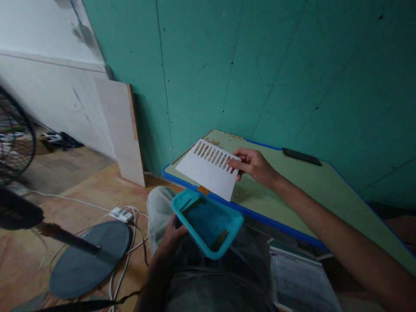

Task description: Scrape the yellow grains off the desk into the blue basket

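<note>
My right hand pinches the right end of a white slotted card, which is tilted over the front edge of the table. Through its row of long slots I see the tabletop and small specks. Below the card, my left hand grips the left rim of a teal plastic tub, held above my lap. Dark strips of small, bead-like pieces lie along the tub's inner ends; I cannot make out their kind. Small yellowish bits are scattered on the table's far left corner.
A dark flat bar lies at the table's back edge, against the green wall. On the left stand a fan's round base and a leaning board. A power strip and loose cables are on the floor.
</note>
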{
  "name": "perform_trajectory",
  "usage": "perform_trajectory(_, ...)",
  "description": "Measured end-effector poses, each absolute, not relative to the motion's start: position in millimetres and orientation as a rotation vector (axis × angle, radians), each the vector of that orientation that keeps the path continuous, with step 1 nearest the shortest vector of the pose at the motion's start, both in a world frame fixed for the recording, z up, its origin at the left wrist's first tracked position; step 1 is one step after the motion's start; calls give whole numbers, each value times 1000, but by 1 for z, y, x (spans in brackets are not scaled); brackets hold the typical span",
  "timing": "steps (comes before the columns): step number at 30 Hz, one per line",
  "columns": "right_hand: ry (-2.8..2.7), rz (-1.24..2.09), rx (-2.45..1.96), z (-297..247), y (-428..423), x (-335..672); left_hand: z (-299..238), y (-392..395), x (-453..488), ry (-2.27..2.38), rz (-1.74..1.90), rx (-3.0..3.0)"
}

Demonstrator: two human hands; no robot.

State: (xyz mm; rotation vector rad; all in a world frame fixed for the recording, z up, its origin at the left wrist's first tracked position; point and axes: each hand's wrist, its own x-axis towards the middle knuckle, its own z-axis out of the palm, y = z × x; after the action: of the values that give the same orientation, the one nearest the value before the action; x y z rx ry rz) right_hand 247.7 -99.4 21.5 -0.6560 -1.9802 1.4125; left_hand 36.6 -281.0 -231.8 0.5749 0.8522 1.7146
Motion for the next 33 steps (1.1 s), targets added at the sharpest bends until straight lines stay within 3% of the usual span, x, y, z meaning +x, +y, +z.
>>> perform_trajectory(11, -2021, 1399, -720, 13, -102, 238, -230, -280, 36, 919, 1701, 597)
perform_trajectory(19, -1992, 1186, -828, 10, -74, 253, -253, -274, 33, 863, 1708, 553)
perform_trajectory(33, -1809, 898, -864, 18, -45, 277, -249, -272, 37, 851, 1727, 537)
